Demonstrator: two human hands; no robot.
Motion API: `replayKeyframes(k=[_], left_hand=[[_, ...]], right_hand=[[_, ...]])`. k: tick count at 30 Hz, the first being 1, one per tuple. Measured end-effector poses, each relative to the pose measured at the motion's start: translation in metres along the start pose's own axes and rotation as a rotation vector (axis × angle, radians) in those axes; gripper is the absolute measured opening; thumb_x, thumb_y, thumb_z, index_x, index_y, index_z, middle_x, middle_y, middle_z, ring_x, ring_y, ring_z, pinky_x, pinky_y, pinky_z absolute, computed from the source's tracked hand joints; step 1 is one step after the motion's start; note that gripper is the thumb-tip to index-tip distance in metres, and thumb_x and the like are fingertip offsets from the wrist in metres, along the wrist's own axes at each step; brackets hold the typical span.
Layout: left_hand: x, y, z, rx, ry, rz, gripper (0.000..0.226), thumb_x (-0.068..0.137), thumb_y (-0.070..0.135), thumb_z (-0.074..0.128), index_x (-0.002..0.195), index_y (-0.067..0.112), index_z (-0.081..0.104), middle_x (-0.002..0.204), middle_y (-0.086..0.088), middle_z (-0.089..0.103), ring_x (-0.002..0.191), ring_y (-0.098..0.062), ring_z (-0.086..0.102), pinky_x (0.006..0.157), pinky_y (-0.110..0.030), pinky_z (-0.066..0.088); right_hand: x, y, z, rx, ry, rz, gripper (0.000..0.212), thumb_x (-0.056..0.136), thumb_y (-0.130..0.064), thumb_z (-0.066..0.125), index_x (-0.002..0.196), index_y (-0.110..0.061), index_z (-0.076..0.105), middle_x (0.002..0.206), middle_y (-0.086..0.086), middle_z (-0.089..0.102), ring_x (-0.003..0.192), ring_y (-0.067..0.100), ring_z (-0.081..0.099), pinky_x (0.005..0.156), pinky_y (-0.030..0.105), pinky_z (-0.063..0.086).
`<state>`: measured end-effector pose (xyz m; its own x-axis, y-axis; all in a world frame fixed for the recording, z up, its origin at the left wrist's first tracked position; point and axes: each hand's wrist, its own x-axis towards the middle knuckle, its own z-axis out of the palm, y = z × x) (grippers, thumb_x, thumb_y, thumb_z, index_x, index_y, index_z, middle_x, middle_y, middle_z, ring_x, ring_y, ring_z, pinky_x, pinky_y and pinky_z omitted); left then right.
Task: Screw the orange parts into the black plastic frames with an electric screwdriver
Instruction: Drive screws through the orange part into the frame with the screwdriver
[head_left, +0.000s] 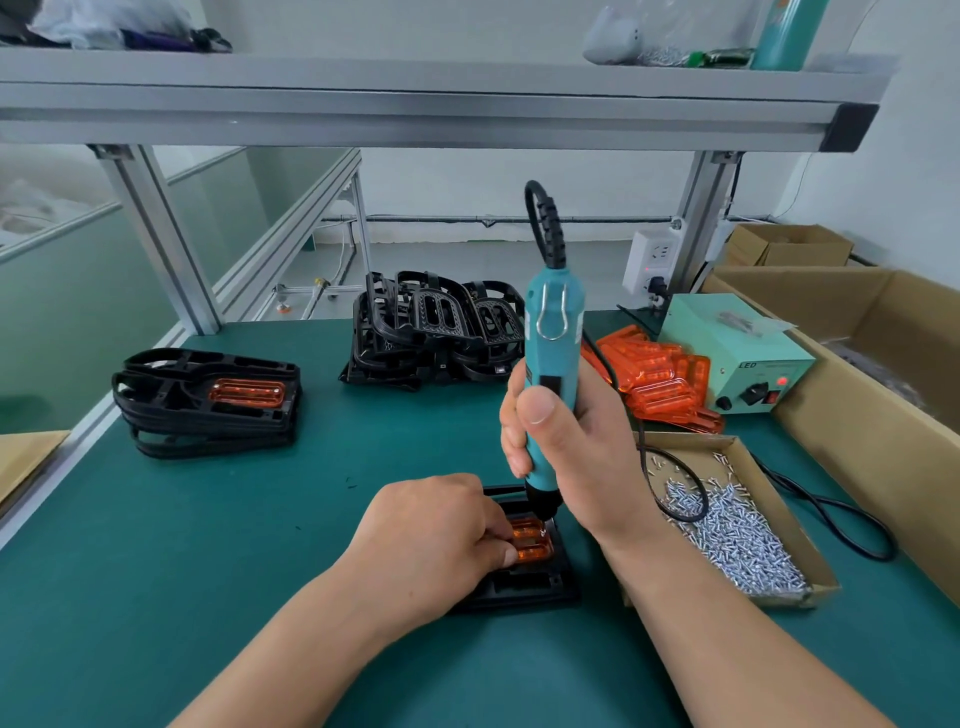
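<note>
the right hand (566, 447) has its grip wrapped tight round an upright teal electric screwdriver (553, 332), whose black tip meets a translucent orange plastic part (535, 538) seated in a flat black plastic frame (519, 587) at the centre of the green worktop (234, 545). the left hand (431, 535), at 9 o'clock of the part, pinches it with bent fingertips. a cardboard tray of silver screws (737, 530) lies at 3 o'clock.
</note>
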<state>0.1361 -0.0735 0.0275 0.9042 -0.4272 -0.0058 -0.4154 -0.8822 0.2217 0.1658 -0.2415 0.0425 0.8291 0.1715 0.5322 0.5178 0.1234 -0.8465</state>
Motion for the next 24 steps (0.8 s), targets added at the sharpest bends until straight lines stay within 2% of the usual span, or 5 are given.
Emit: replayKeyframes(k=[2,7,17,20,24], left_hand=[[0.0005,0.0001,0.0002,0.000,0.000,-0.002,0.029,0.094,0.062,0.057,0.119,0.051,0.067,0.098,0.014,0.057,0.095,-0.008,0.059,0.079,-0.030,0.050],[0.0006,0.0007,-0.0001,0.003,-0.006,-0.006,0.028,0.095,0.061,0.057,0.119,0.051,0.068,0.098,0.014,0.057,0.095,-0.008,0.059,0.078,-0.031,0.050],[0.0010,0.0016,-0.0009,0.020,-0.022,-0.019,0.026,0.095,0.062,0.056,0.116,0.051,0.067,0.099,0.014,0.058,0.095,-0.008,0.059,0.079,-0.032,0.051],[0.0005,0.0030,-0.0028,0.022,-0.029,-0.016,0.027,0.094,0.062,0.057,0.117,0.051,0.067,0.101,0.014,0.060,0.097,-0.009,0.060,0.081,-0.033,0.052],[0.0012,0.0042,-0.0045,0.023,-0.025,-0.002,0.029,0.095,0.061,0.057,0.120,0.049,0.067,0.105,0.014,0.061,0.100,-0.010,0.061,0.080,-0.030,0.050]], right_hand=[[0.0001,0.0024,0.0009,-0.016,-0.003,0.004,0.056,0.099,-0.064,0.067,0.095,-0.010,0.051,0.070,0.015,0.050,0.052,0.029,0.049,0.048,0.051,0.041],[-0.0004,0.0066,-0.0003,0.006,0.019,0.008,0.049,0.102,-0.060,0.066,0.096,-0.014,0.052,0.069,0.014,0.050,0.052,0.030,0.048,0.050,0.042,0.043],[-0.0004,0.0084,0.0033,0.052,-0.053,0.072,0.050,0.101,-0.058,0.069,0.093,-0.011,0.052,0.072,0.011,0.048,0.052,0.027,0.045,0.052,0.040,0.040],[-0.0017,0.0070,0.0014,0.101,-0.016,0.058,0.052,0.099,-0.061,0.070,0.095,-0.012,0.053,0.072,0.017,0.047,0.052,0.028,0.045,0.053,0.039,0.039],[-0.0021,0.0020,-0.0014,0.150,0.035,0.033,0.057,0.097,-0.063,0.070,0.096,-0.008,0.053,0.072,0.014,0.051,0.050,0.028,0.047,0.054,0.036,0.041]])
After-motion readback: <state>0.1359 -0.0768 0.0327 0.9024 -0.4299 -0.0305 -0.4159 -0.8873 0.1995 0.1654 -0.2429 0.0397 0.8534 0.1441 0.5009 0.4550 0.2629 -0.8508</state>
